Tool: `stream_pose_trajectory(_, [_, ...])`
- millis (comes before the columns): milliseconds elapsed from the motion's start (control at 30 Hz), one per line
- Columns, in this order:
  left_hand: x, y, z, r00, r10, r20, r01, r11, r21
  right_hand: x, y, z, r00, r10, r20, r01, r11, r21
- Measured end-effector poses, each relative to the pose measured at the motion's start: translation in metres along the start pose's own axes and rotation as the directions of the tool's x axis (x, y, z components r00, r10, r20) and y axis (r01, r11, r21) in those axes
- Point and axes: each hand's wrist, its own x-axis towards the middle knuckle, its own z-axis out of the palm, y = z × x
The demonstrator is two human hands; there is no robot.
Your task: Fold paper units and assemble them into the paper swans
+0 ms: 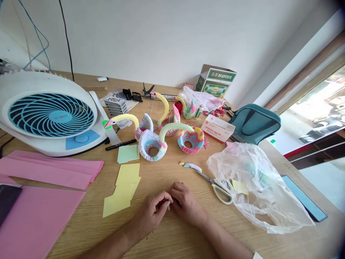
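My left hand (152,212) and my right hand (187,203) meet at the middle of the wooden table, fingers curled together. A sliver of pale paper shows between the fingertips, and the hands hide most of it. Just right of my right hand lie scissors with pale handles (215,189), their blades on a small paper scrap. Pale yellow paper strips (122,190) lie to the left of my left hand. Beyond my hands stand several three-dimensional origami swans of folded paper units (152,147), with long yellow necks and multicoloured bodies.
A clear plastic bag (258,187) with yellow paper inside lies on the right. Pink paper sheets (48,169) cover the left side, beneath a white desk fan (51,115). A sticky note box (217,128), black marker (120,144), teal bag (254,123) and cardboard box (215,82) stand farther back.
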Motion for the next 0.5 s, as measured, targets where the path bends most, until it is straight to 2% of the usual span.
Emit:
stream_pose_trajectory(267, [0.0005,0.0028,-0.0008,1.0,-0.024,0.011,0.024,0.999,0.023,-0.0013,0.001,0.0021,1.0,0.017,0.003,-0.017,1.0,0.001])
stream_pose_trajectory(500, [0.0014,0.0049,-0.0017,1.0,0.024,-0.002,-0.024,0.999,0.04,-0.0009,0.002,0.0032,1.0,0.014,0.001,-0.014,1.0,0.007])
